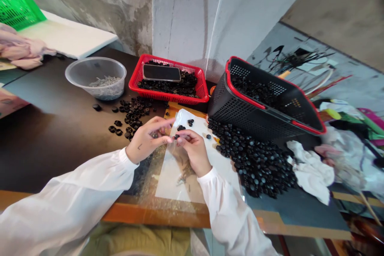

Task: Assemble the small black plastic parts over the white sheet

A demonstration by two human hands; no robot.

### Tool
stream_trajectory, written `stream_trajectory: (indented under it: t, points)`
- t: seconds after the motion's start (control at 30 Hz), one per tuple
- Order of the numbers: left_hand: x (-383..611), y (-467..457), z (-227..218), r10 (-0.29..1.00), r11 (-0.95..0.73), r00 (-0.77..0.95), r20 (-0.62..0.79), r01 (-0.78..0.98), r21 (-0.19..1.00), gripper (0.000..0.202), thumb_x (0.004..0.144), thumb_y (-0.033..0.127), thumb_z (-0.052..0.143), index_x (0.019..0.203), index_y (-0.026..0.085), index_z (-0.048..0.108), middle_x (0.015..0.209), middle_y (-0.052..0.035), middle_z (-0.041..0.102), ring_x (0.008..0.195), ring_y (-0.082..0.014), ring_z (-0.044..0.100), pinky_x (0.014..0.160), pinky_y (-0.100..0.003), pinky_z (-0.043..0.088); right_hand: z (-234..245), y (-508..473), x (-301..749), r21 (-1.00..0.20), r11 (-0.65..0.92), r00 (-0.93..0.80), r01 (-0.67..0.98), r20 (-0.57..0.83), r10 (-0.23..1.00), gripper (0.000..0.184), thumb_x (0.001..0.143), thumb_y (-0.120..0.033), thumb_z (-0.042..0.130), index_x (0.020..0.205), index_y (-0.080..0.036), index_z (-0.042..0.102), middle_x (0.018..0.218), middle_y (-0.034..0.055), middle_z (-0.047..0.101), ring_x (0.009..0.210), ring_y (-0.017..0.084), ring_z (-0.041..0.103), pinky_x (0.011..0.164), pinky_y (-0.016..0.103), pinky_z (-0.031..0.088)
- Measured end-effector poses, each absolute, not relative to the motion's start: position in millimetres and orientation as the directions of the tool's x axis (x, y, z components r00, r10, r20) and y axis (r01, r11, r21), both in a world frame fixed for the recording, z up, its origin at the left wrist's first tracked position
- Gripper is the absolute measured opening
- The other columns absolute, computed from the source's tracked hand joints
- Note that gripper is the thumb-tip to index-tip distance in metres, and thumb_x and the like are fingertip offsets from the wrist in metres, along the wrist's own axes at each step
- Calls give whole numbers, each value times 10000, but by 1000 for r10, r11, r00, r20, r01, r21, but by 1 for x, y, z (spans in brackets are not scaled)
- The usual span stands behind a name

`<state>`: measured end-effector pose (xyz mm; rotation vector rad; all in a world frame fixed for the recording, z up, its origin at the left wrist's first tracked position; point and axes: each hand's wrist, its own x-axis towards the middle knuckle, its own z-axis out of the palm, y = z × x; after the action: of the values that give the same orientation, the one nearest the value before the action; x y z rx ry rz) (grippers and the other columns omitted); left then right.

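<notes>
My right hand (194, 150) pinches a small black round part (176, 137) between thumb and fingertips, above a white sheet. My left hand (150, 138) is beside it, thumb tip close to the same part and index finger stretched out apart from the thumb. Its other fingers are curled and partly hidden; whether anything lies in the palm I cannot tell. Just beyond the fingertips, several black parts (181, 128) rest on the white sheet (168, 186). Loose black ring-like parts (135, 112) are spread on the dark table left of my hands.
A large heap of black caps (258, 160) lies at right, below a black basket (240, 112) with red rim. Behind are a red basket (138, 93) of black parts, a phone (162, 73) on top, and a clear bowl (75, 74) of metal pins. Crumpled white cloth (312, 170) lies far right.
</notes>
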<state>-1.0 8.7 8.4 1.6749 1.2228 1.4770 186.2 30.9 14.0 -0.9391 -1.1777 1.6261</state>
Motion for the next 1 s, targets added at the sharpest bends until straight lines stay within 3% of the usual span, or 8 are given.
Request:
stream_trajectory:
  t: [0.07,0.17,0.23,0.37,0.53,0.67,0.77,1.0]
  points:
    - [-16,17,13,876,-421,-40,481,424,802,467,891,470,707,1311,267,688,974,-44,660,795,-150,603,725,-286,512,12,35,187,-938,-175,-276,-300,-91,957,241,674,-339,877,867,-243,768,775,-12,755,639,107,617,646,225,516]
    - [-39,27,12,825,-372,-11,564,741,559,243,920,438,676,1020,257,804,993,-52,691,877,-187,606,880,-359,479,10,40,189,-909,-181,-204,-374,-110,973,277,663,-371,883,855,-236,735,784,-8,760,601,89,591,602,203,498]
    - [-45,30,8,818,-384,75,570,810,444,264,884,480,708,969,251,809,982,-54,701,876,-199,607,895,-373,470,9,43,190,-909,-174,-176,-379,-113,978,280,663,-383,880,831,-232,715,778,-9,756,590,86,580,599,202,498]
    - [-44,30,3,844,-423,233,483,843,332,410,796,609,743,947,233,807,947,-65,709,867,-225,609,836,-373,473,9,42,190,-934,-164,-190,-318,-107,976,286,665,-397,865,837,-231,708,778,-6,749,594,95,581,603,218,506]
    - [-70,27,25,837,-531,380,394,738,417,310,961,479,604,1014,238,793,979,-55,712,889,-186,625,872,-331,464,9,42,190,-953,-123,-180,-278,-74,981,287,672,-409,856,842,-227,713,800,6,746,658,118,622,606,228,504]
    - [-98,6,42,839,-544,481,256,718,433,306,857,539,720,1014,288,794,1022,-38,708,932,-193,615,864,-310,452,6,45,191,-957,-97,-171,-272,-51,984,270,686,-406,857,846,-234,722,793,-4,725,691,123,628,606,226,498]
    - [-98,-15,38,878,-477,446,173,791,382,375,813,582,743,1052,296,787,1037,-39,709,938,-210,620,875,-334,447,3,45,191,-962,-100,-194,-256,-50,980,255,696,-397,856,851,-240,729,793,-8,712,715,129,631,611,228,501]
    - [-83,-20,29,898,-434,367,243,830,351,189,933,399,651,997,270,773,1084,-41,709,945,-199,636,891,-342,471,10,38,189,-984,-51,-274,-170,-3,962,183,737,-336,832,858,-243,731,837,-11,721,698,123,615,650,243,507]
